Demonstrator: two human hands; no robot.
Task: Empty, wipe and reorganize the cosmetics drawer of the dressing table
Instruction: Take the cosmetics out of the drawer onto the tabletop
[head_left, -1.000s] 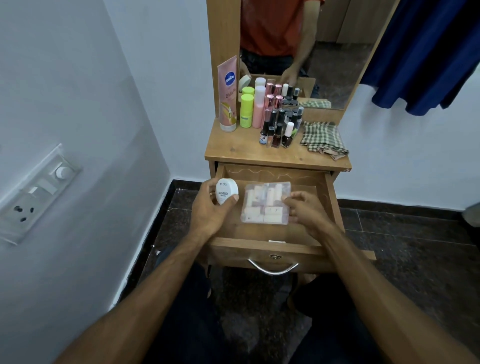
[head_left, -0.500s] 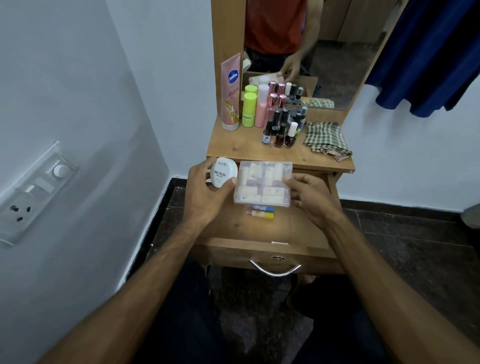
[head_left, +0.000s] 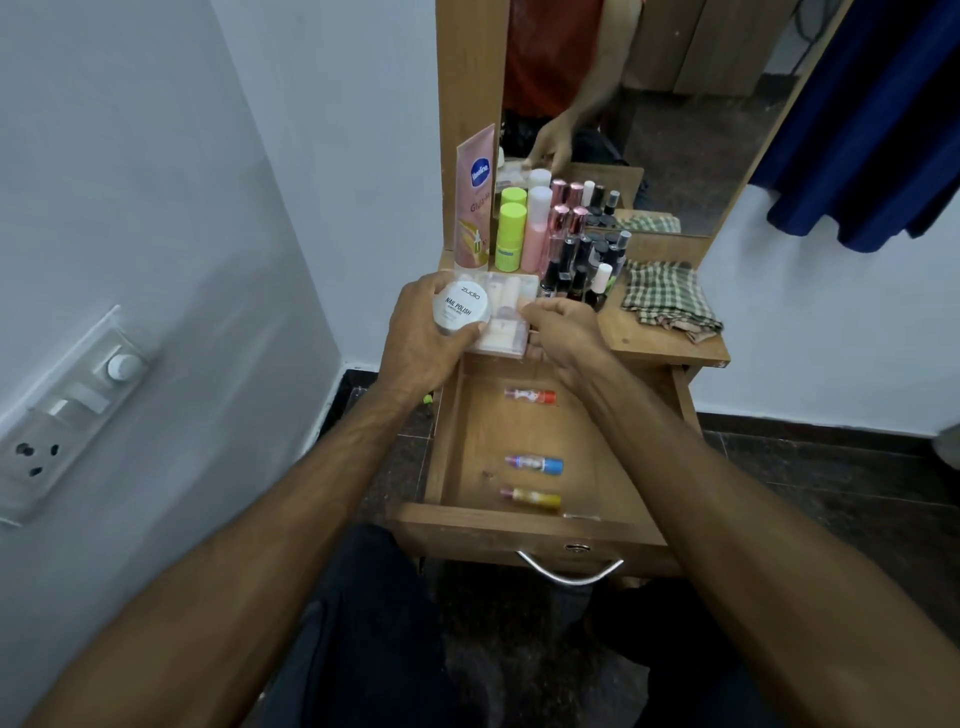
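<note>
My left hand (head_left: 418, 340) grips a round white nail polish remover tub (head_left: 461, 307) over the dressing table's front left edge. My right hand (head_left: 563, 332) holds the right side of a clear plastic box (head_left: 506, 317) of pale items, which sits at tabletop height beside the tub. Below my hands the wooden drawer (head_left: 519, 527) is pulled out. Three small tubes lie in it: a red one (head_left: 531, 396), a blue one (head_left: 535, 462) and a yellow one (head_left: 531, 497).
On the tabletop (head_left: 660, 343) stand a pink Vaseline tube (head_left: 474, 208), green bottles (head_left: 510, 236), a pink bottle (head_left: 536, 228) and several nail polish bottles (head_left: 582, 260). A checked cloth (head_left: 667, 301) lies at the right. A mirror (head_left: 639, 104) rises behind. Walls close in left and right.
Both hands have lifted the tub and the clear box out of the drawer and up to the tabletop. The drawer floor with three small tubes has come into view.
</note>
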